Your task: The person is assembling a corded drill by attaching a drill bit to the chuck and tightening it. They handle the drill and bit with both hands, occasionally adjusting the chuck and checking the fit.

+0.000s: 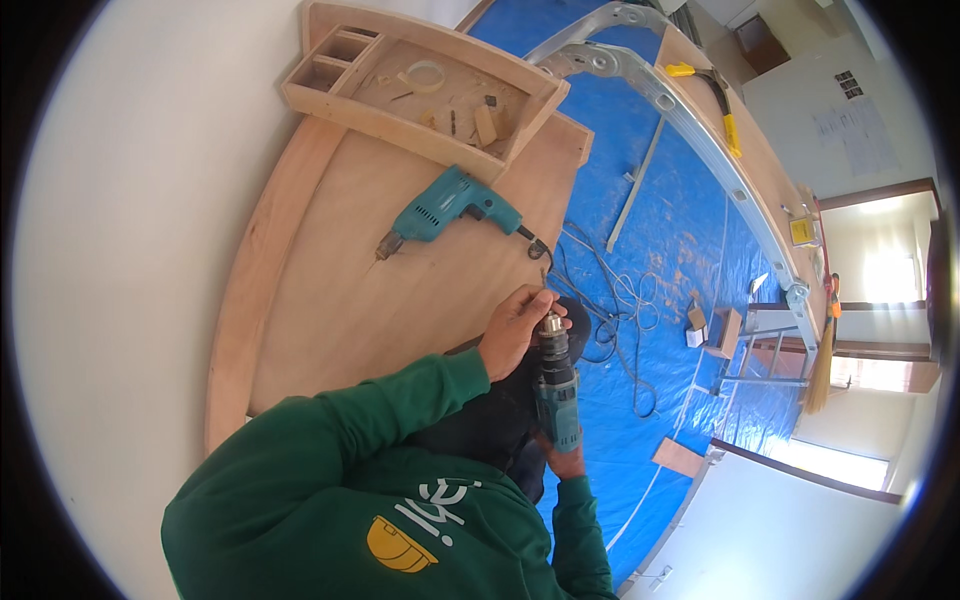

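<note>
A teal and black power drill (558, 405) stands nearly upright in front of me, chuck end up. Low on its body, my right hand (566, 460) is wrapped round it, with most of the fingers hidden behind the tool. My left hand (518, 328) is closed at the silver chuck, thumb and fingers pinching around its tip where a thin drill bit (543, 278) pokes up. A second teal drill (440, 208) lies on its side on the wooden panel (370, 330), its bit pointing left and its cord trailing right.
A wooden tray (400, 118) with a tape roll (426, 76) and scraps sits on the panel's far end. Cords (620, 310) coil on the blue floor sheet (640, 385). To the right are a metal-framed bench (735, 190) with a yellow-handled tool, a broom (822, 360) and small boxes.
</note>
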Tool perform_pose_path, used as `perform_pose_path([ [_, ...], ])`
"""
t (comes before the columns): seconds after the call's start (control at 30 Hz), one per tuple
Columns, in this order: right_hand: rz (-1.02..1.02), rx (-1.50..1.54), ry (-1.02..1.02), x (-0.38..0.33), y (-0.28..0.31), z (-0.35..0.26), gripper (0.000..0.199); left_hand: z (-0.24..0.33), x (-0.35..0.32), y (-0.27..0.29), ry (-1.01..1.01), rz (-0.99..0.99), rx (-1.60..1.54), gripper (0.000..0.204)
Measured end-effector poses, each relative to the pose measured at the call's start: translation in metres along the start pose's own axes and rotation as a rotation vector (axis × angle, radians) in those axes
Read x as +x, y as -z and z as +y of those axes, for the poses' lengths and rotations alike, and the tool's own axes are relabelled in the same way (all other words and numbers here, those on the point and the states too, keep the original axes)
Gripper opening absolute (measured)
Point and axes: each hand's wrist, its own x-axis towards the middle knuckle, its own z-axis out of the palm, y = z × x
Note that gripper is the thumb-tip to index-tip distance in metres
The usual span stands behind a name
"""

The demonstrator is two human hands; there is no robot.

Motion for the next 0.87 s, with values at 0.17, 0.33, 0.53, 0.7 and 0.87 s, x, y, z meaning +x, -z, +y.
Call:
perform_pose_path([
  [0.17,0.101,0.005,0.065,-0.004,-0.015,0.013,0.041,0.009,0.002,0.003,0.021,-0.013,-0.083,0.039],
  [0.33,0.073,-0.131,0.075,-0.008,-0.011,0.020,0.063,0.022,0.016,0.012,0.044,-0.060,-0.312,0.037],
  [0.53,0.027,-0.083,0.039,-0.005,-0.009,0.018,0.077,0.031,0.039,0.038,0.115,-0.261,-0.282,0.032],
  [0.7,0.036,-0.105,0.101,-0.005,-0.012,0.013,0.073,0.038,0.044,0.043,0.153,-0.348,-0.205,0.031],
  [0.87,-0.020,-0.018,0.034,-0.004,-0.007,0.016,0.069,0.042,0.048,0.048,0.157,-0.407,-0.130,0.031],
])
